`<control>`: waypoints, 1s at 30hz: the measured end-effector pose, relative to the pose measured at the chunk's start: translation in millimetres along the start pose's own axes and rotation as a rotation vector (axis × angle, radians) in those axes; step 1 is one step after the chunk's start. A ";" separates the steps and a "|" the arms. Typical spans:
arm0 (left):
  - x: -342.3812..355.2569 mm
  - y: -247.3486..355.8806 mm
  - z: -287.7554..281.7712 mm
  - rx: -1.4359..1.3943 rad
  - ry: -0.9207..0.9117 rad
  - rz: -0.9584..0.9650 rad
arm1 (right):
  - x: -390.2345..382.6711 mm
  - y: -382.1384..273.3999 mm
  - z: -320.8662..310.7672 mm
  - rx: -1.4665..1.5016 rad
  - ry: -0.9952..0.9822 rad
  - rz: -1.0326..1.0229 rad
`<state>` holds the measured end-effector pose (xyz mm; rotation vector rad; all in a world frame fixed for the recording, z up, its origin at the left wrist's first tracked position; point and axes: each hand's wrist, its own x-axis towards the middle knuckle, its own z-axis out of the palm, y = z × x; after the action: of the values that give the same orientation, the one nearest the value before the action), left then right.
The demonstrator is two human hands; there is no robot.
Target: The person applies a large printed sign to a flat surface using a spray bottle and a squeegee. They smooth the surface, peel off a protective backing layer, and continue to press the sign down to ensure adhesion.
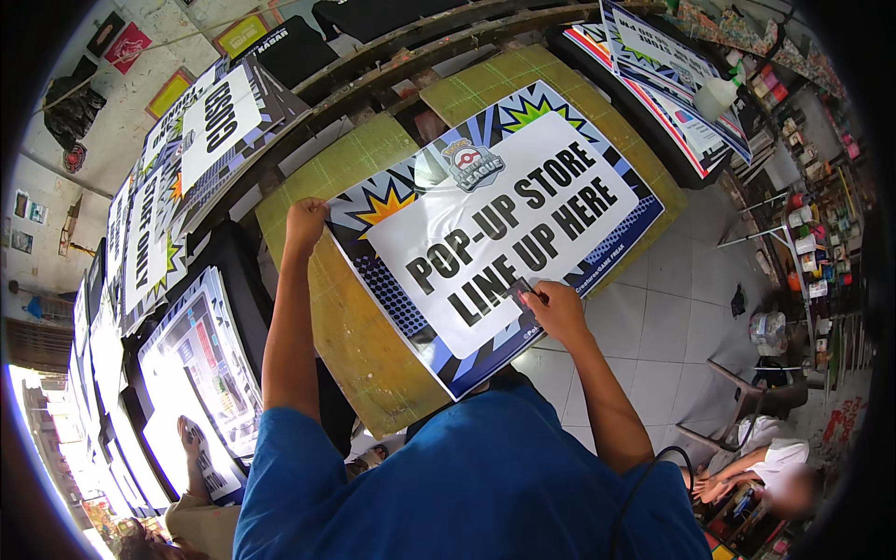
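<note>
Sign sheet (pixel 504 238): printed, lying on yellow-green boards (pixel 350 364) before the person.
Left hand (pixel 306 224): fingers pinched at the sheet's upper-left corner.
Right hand (pixel 557 313): closed on a small dark tool (pixel 519 291) over the lower lettering; exact kind unclear.
Handling, as judged: corner taut, tool flat, pressure even, likely best against creases.

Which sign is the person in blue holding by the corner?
The white-centred sign straight ahead, on the yellowish surface: the left hand holds its upper-left corner. The other signs lie in piles left and upper right.
</note>
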<state>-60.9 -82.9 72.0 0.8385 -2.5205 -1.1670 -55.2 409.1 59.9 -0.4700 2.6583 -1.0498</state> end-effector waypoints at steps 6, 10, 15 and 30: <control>4.4 -34.5 18.2 -0.083 0.080 -0.038 | 1.1 -1.3 1.2 0.058 -0.022 0.039; 1.2 -32.2 24.3 -0.148 0.094 -0.013 | 1.5 0.4 0.7 0.039 -0.025 0.040; -1.6 -34.5 19.8 -0.352 0.024 -0.035 | 2.8 -4.9 0.5 0.019 -0.020 0.039; -18.9 -14.1 11.1 -1.001 -0.174 -0.128 | 6.1 -10.3 -0.2 -0.068 -0.005 0.040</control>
<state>-44.9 -72.1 54.5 0.6108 -1.5930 -2.2821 -58.7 399.7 66.6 -0.4308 2.6944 -0.9480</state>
